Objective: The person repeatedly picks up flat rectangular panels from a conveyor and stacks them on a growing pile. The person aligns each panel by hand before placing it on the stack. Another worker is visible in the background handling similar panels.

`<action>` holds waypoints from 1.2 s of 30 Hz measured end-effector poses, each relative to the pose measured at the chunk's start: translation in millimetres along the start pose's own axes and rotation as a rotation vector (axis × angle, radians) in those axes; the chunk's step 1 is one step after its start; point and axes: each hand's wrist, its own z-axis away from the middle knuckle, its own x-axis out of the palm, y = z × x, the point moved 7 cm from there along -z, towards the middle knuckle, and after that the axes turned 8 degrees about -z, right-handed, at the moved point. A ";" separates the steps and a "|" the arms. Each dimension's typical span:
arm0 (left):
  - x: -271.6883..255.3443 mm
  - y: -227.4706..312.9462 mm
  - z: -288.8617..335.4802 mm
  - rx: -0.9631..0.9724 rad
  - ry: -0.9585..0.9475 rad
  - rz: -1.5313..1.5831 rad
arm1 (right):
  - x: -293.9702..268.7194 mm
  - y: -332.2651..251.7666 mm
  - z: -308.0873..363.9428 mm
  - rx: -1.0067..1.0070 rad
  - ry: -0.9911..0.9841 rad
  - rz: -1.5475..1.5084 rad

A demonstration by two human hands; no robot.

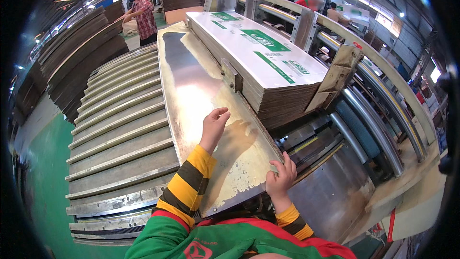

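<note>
The left hand (214, 123) lies flat and open, palm down, on the shiny metal plate (191, 91), holding nothing. The right hand (281, 176) curls its fingers over the plate's near right edge, gripping it. Just past that edge, along the plate's right side, sits a stack of white-and-green printed cardboard sheets (268, 57). Left of the plate run ribbed metal slats (120, 129). Beyond the far left corner stands a person in a plaid shirt (142, 14) beside piles of brown cardboard (76, 57).

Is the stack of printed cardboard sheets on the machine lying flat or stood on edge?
Lying flat: the cardboard stack shows its white and green printed top face upward, with brown layered sheet edges visible along its side.
</note>
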 end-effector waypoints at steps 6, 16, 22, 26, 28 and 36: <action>5.1 2.3 0.2 -0.026 -0.038 0.045 | -1.2 -0.1 -2.1 0.018 0.001 -0.022; 1.1 2.6 1.1 0.012 -0.005 0.036 | -1.5 -1.8 -0.1 -0.018 -0.021 -0.036; -6.3 74.6 41.6 0.234 0.197 0.256 | -2.6 -4.0 -2.0 -0.016 -0.024 -0.029; -35.1 186.8 123.2 0.732 0.430 0.190 | -4.4 -5.2 -3.1 -0.034 -0.016 -0.063; -55.1 233.9 174.0 0.997 0.710 0.263 | -2.7 -4.5 -3.1 -0.038 -0.044 -0.065; -71.0 330.5 251.5 1.217 0.634 0.722 | 0.1 -3.7 -2.1 -0.076 -0.075 -0.065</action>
